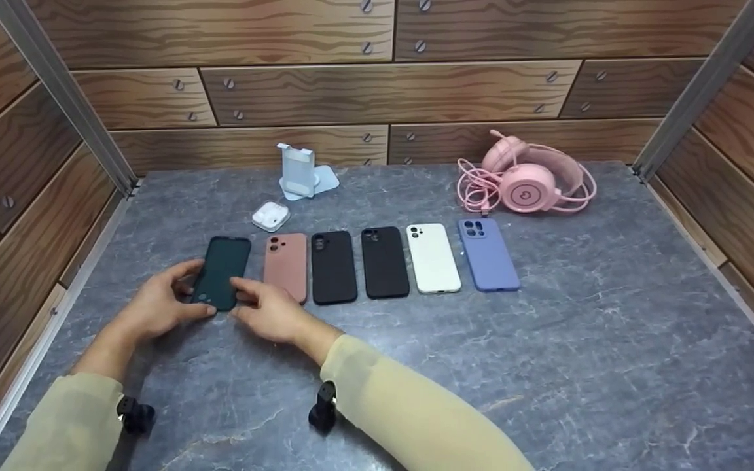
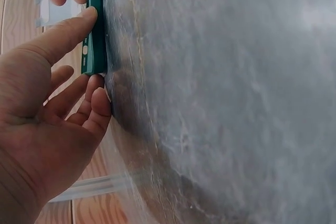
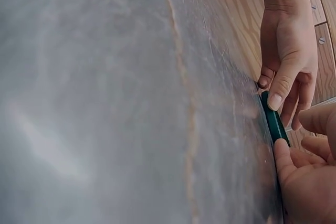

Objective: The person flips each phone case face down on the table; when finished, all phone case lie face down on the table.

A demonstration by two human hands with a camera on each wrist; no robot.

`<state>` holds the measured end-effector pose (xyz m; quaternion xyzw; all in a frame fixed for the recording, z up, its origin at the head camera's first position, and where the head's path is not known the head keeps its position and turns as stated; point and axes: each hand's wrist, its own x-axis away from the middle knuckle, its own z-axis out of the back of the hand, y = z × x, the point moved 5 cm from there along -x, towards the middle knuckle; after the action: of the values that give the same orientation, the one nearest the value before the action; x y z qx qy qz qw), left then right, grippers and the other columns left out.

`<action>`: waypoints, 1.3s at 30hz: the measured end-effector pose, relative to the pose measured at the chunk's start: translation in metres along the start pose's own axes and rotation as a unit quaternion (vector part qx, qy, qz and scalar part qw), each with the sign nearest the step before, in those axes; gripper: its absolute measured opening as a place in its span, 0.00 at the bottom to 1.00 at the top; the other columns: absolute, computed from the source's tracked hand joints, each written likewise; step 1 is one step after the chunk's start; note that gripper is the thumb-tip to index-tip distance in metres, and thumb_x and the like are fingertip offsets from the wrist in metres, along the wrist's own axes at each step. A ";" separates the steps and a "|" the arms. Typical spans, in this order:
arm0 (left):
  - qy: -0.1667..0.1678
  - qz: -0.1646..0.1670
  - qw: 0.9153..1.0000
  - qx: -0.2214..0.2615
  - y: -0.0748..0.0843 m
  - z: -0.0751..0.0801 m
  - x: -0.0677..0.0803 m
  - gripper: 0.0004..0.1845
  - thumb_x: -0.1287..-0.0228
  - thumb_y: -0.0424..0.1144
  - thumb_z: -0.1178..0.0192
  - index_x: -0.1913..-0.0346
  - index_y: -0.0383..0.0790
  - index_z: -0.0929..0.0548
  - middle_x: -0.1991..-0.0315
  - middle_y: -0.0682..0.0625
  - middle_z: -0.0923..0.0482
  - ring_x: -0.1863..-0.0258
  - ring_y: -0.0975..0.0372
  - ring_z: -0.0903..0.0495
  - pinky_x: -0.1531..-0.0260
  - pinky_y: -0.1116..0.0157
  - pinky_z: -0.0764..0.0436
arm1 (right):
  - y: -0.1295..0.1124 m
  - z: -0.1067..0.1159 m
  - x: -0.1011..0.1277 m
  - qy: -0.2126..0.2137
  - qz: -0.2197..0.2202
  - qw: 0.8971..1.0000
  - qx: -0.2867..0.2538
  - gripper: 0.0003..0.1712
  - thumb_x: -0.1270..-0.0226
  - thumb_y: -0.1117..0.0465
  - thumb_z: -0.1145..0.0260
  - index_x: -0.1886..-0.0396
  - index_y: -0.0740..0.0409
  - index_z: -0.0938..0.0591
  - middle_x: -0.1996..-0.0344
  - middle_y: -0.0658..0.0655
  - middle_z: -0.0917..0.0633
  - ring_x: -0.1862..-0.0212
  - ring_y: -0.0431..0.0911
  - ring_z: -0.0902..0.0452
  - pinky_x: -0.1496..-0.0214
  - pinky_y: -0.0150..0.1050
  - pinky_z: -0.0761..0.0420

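Both hands [image 1: 220,307] apparently grip green case [image 1: 221,272] | six cases [image 1: 383,261] total

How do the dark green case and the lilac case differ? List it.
The dark green case sits at the left end of the row, gripped by both the left hand and right hand; the lilac case lies untouched at the right end. The green is dark, the lilac pale. Both lie flat on the grey table.

The head camera looks forward and down from above onto the table [image 1: 547,366], taking in its whole width. Each wrist camera sits close, turned sideways along the tabletop. All three views share the green phone case [image 1: 221,273] between both hands.
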<state>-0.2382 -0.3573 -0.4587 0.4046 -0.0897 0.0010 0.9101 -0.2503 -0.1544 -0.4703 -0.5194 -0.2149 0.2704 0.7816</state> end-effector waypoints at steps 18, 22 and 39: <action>0.006 -0.013 0.999 0.045 -0.003 0.006 0.005 0.49 0.34 0.35 0.25 0.16 0.35 0.42 0.24 0.35 0.35 0.49 0.50 0.26 0.61 0.68 0.21 | 0.003 0.002 -0.001 -0.004 0.002 0.998 -0.056 0.33 0.18 0.64 0.39 0.18 0.58 0.33 0.22 0.55 0.29 0.27 0.43 0.27 0.33 0.31 0.25; 0.007 -0.011 0.999 0.053 -0.002 0.008 0.006 0.49 0.34 0.35 0.25 0.16 0.35 0.43 0.25 0.35 0.35 0.50 0.52 0.26 0.62 0.68 0.21 | 0.002 0.002 -0.001 -0.003 0.006 0.999 -0.044 0.33 0.18 0.64 0.38 0.18 0.58 0.33 0.22 0.55 0.29 0.28 0.43 0.26 0.34 0.29 0.25; 0.021 -0.027 0.999 0.033 0.006 0.013 0.009 0.47 0.35 0.36 0.24 0.18 0.33 0.38 0.42 0.35 0.24 0.55 0.53 0.24 0.64 0.68 0.21 | -0.004 0.000 -0.001 -0.004 0.045 0.993 0.113 0.33 0.20 0.59 0.34 0.20 0.56 0.28 0.24 0.54 0.26 0.28 0.39 0.27 0.30 0.29 0.31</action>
<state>-0.2322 -0.3637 -0.4440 0.4367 -0.0596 -0.0116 0.8976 -0.2503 -0.1563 -0.4667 -0.4359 -0.1626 0.3298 0.8214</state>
